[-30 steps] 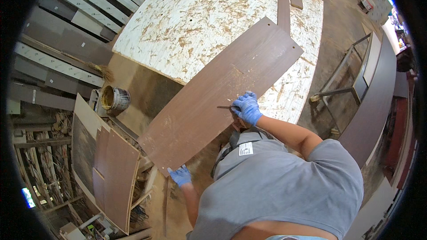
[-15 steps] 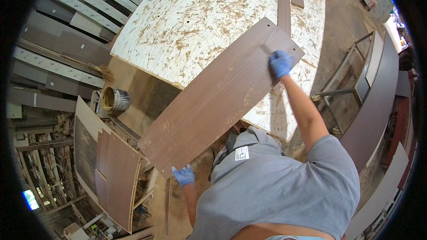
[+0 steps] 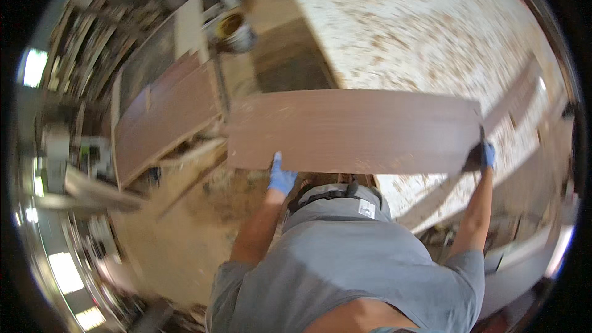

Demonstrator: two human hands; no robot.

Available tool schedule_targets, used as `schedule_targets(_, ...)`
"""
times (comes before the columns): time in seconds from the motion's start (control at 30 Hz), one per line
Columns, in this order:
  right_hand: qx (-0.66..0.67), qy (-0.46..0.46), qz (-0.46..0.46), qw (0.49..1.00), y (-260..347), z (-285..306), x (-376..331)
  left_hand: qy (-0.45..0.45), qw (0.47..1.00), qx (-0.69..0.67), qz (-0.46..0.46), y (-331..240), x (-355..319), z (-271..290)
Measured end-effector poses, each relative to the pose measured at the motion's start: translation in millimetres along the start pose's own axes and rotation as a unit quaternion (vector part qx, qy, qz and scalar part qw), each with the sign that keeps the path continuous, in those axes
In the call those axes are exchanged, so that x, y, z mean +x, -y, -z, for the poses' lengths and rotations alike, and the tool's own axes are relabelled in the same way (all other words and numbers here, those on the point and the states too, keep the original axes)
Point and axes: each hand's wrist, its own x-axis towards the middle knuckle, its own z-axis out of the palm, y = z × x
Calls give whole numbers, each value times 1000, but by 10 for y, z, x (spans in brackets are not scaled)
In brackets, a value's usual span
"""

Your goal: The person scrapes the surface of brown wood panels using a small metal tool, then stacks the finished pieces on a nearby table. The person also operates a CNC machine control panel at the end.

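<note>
A long brown wood-grain board (image 3: 351,131) spans the space in front of my body, roughly level from left to right. My left hand (image 3: 282,176), in a blue glove, grips its near edge close to the left end, thumb on the upper face and the other fingers hidden beneath. At the far right end my right hand (image 3: 488,155), gloved in blue too, is closed on the board's short edge. Behind the board's right part lies the white, brown-scuffed table top (image 3: 425,37).
On the left, more brown panels (image 3: 169,114) lie on a low stack. A bucket (image 3: 237,31) with a yellowish inside stands beyond them. Narrow brown strips (image 3: 518,95) rest on the table's right side. Stacked boards (image 3: 92,40) line the far left.
The board has swung from a diagonal over the table to crosswise before me. My right hand has moved from its upper face to its right end. My view has turned left.
</note>
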Motion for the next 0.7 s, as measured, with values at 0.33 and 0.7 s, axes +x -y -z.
schedule_targets(0.33,356,235,-122,896,1004,-89,-876,-46,986,-23,-157,-780,-280,-47)
schedule_targets(0.7,312,89,91,942,3188,-1627,-1251,-87,949,-232,-197,-2163,625,772)
